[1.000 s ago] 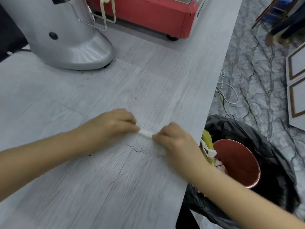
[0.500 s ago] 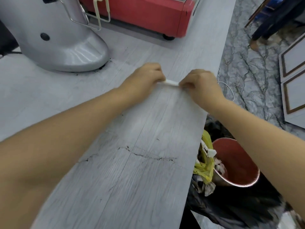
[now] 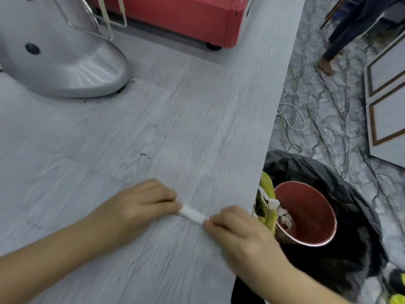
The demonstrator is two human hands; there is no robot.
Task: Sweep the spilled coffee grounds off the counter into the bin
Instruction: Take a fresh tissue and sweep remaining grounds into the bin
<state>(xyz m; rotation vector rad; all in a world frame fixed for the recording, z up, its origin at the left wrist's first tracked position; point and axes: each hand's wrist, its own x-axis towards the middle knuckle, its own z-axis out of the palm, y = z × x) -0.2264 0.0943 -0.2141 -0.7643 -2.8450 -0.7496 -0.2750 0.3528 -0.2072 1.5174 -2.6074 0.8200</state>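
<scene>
I see my left hand (image 3: 140, 207) and right hand (image 3: 238, 231) each pinching an end of a white strip (image 3: 192, 212) pressed on the counter (image 3: 186, 106) over coffee grounds (image 3: 175, 214), beside the bin (image 3: 328, 178).

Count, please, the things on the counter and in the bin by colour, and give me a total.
Silver: 1, the machine base on the counter
Red: 2, the appliance on the counter and the cup in the bin
White: 1, the strip that both hands hold
Yellow: 1, the wrapper in the bin
Total: 5
</scene>
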